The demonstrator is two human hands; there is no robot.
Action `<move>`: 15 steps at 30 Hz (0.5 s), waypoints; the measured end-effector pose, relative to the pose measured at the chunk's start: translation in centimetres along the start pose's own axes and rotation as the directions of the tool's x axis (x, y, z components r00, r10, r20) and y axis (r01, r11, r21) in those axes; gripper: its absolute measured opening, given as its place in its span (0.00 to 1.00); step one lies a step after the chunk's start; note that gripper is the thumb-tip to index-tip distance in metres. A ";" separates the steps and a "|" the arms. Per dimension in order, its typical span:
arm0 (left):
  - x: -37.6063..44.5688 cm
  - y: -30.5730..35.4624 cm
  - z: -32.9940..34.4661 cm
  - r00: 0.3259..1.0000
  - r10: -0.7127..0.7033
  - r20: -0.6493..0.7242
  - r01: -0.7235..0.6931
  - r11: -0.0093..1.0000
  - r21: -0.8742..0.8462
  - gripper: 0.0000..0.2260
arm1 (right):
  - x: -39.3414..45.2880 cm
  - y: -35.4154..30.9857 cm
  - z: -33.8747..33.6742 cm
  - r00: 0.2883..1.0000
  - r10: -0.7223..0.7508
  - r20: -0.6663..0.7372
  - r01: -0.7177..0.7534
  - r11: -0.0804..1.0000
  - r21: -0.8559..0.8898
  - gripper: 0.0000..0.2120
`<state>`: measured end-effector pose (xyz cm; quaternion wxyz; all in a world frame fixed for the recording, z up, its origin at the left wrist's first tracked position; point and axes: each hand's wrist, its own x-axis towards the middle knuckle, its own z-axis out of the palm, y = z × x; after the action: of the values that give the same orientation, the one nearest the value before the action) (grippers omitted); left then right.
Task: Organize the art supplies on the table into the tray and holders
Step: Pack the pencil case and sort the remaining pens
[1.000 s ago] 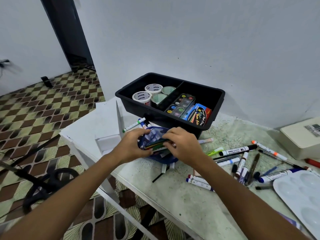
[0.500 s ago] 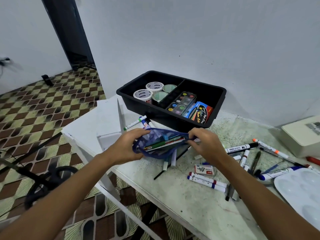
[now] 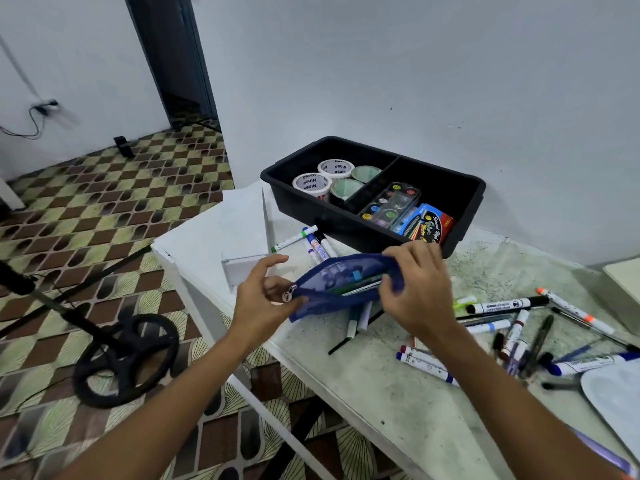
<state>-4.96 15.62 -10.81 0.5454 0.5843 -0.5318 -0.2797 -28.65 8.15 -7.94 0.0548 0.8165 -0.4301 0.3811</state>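
against the pale wall, above the speckled worktop (image 3: 398, 403), my left grip (image 3: 266, 299) pinches the blue pouch (image 3: 343, 285) at its zip end; my right grip (image 3: 415, 289) pinches the far end, its long axis running between them.

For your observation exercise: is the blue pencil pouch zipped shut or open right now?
Open. The blue pouch gapes along its top edge, pens showing inside; the left hand and right hand hold its two ends.
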 end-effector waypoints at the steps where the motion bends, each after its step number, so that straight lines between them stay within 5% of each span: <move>1: -0.1 0.2 0.2 1.000 0.004 -0.020 -0.004 1.000 -0.017 0.30 | 0.0 -1.4 0.3 1.000 -0.023 0.021 0.022 0.998 0.065 0.15; 6: -0.6 1.1 0.8 0.997 0.058 -0.055 -0.062 0.995 -0.073 0.35 | 1.4 -7.3 1.2 0.964 -0.176 0.197 0.106 0.941 0.323 0.20; 15: -0.8 0.7 0.6 0.996 0.080 -0.047 -0.083 0.994 -0.068 0.24 | 3.7 -9.0 0.7 0.885 -0.186 0.427 0.113 0.975 0.189 0.15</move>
<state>-6.00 16.25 -10.48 0.5880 0.5487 -0.5330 -0.2628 -20.29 11.03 -3.75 -0.0803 0.9142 -0.3351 0.2133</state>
